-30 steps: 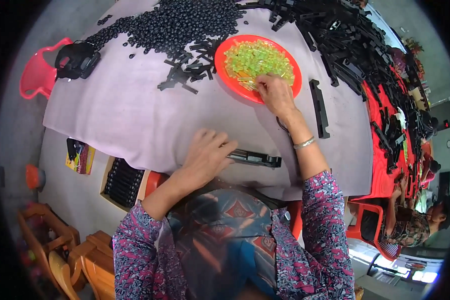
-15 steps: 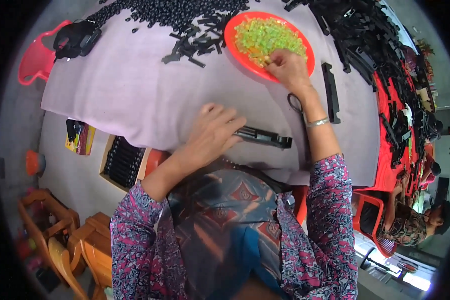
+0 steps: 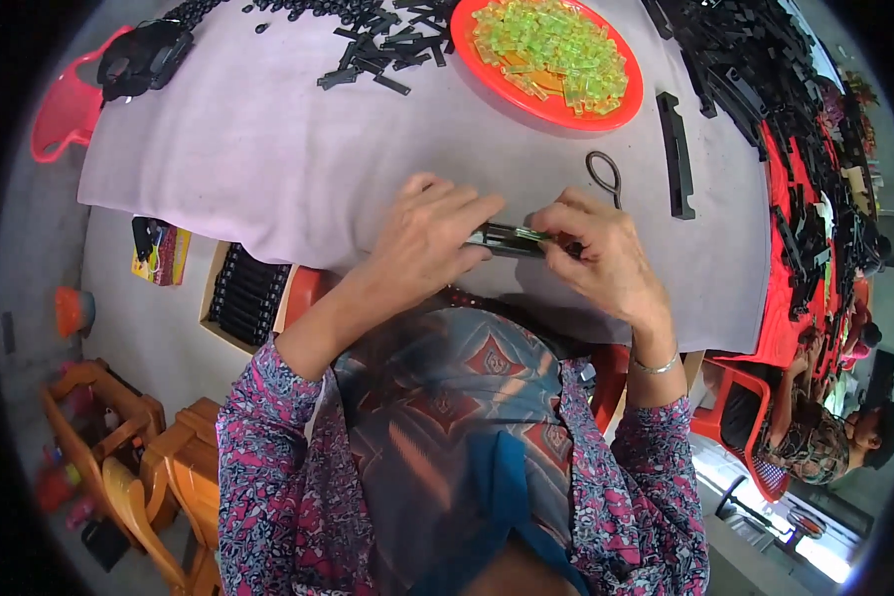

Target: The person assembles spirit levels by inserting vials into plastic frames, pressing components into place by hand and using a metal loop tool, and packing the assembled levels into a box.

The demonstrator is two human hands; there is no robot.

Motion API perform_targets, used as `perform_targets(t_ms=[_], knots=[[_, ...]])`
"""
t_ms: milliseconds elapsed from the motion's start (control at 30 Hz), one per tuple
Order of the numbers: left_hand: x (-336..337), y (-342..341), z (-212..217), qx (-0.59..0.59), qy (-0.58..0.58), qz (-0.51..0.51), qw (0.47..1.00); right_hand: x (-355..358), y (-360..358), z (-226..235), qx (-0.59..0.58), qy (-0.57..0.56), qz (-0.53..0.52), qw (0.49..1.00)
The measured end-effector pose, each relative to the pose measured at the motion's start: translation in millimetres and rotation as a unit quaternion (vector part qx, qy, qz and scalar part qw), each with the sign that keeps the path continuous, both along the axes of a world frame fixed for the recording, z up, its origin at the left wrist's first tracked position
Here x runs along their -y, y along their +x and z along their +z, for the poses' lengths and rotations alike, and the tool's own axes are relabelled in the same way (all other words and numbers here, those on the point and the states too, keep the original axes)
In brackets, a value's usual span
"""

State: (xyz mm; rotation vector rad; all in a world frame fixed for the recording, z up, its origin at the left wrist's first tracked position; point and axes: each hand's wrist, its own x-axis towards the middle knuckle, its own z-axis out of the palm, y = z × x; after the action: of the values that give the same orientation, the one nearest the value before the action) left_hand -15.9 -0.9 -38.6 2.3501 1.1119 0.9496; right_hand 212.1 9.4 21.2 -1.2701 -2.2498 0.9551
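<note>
Lavender cloth covers the surface [image 3: 268,169], in a room where a co-worker [image 3: 819,437] sits at far right. Fingers of the left hand [image 3: 429,233] are closed over one end of a long black piece [image 3: 507,239], held near the surface's front edge. Fingers of the right hand [image 3: 611,253] are bent together at its other end, apparently pinching a translucent green strip [image 3: 531,234]; whether the strip is seated cannot be told. Half a second ago the right hand was at the red plate [image 3: 465,60]; both hands now meet at one piece, so picking up appears to have given way to handwork on the piece itself. Beyond the right hand lie a dark metal loop [image 3: 619,182] and a separate black bar [image 3: 676,154]. Farther off, the plate bears loose green pieces [image 3: 556,50], with small black strips [image 3: 377,45] to its left. Beneath the surface's left side, a yellow packet [image 3: 166,256] seems printed, but its lettering is too small to read; no legible label shows on the black piece
</note>
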Motion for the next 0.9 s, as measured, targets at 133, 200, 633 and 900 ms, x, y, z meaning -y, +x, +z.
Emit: perform_targets(t_ms=[133, 200, 633, 900], knots=[[3, 2, -1, 0.004, 0.005, -0.005, 1.0, 1, -3, -6, 0.093, 0.077, 0.055, 0.991], [3, 3, -1, 0.011, 0.008, -0.003, 1.0, 1, -6, -4, 0.113, 0.098, 0.066, 0.987], [2, 4, -5, -0.004, -0.003, 0.001, 1.0, -6, -20, -8, 0.1, 0.11, 0.075, 0.986], [4, 3, -2, -0.005, 0.0, -0.007, 1.0, 5, 7, -12, -0.056, 0.09, -0.108, 0.988]])
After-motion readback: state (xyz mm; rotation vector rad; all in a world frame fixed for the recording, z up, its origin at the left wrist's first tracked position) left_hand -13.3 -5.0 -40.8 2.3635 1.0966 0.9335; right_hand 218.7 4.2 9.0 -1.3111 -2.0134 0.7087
